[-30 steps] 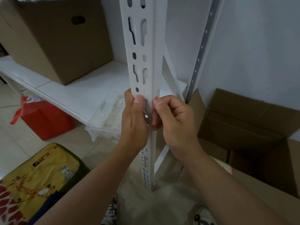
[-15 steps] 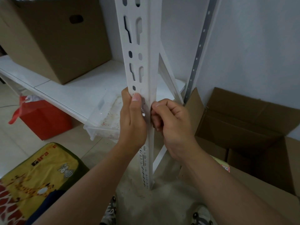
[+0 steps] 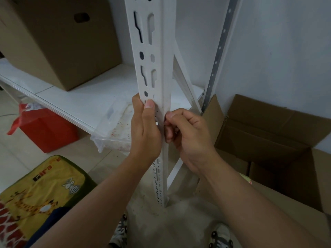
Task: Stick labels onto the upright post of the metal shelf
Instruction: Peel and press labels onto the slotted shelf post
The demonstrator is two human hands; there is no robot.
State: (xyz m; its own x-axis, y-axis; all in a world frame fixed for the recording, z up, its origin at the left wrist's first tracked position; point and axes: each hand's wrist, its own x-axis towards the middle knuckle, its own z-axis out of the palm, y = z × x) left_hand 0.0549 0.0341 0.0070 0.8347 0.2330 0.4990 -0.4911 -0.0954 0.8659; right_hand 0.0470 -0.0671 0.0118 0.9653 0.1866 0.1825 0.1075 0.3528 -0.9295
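Two bare forearms reach up from the bottom edge toward the white slotted metal upright post (image 3: 152, 72), the landmark here. The left hand (image 3: 146, 129) lies against the post's slotted front face, thumb pressed flat and pointing up, other fingers wrapped round the post's left edge. The right hand (image 3: 188, 135), touching the post's right edge, has its fingers curled tight with the thumb tip on the corner; whether it pinches a label cannot be told, and no label shows clearly.

Compared with a second ago, both hands sit at the same spot on the post, the right thumb a little lower. This suggests a label is being rubbed down, not yet finished.

Left of the post, a clear plastic tray (image 3: 111, 129); farther back, a closed brown cardboard box (image 3: 59, 42). Right of it, an open cardboard box (image 3: 268, 140).
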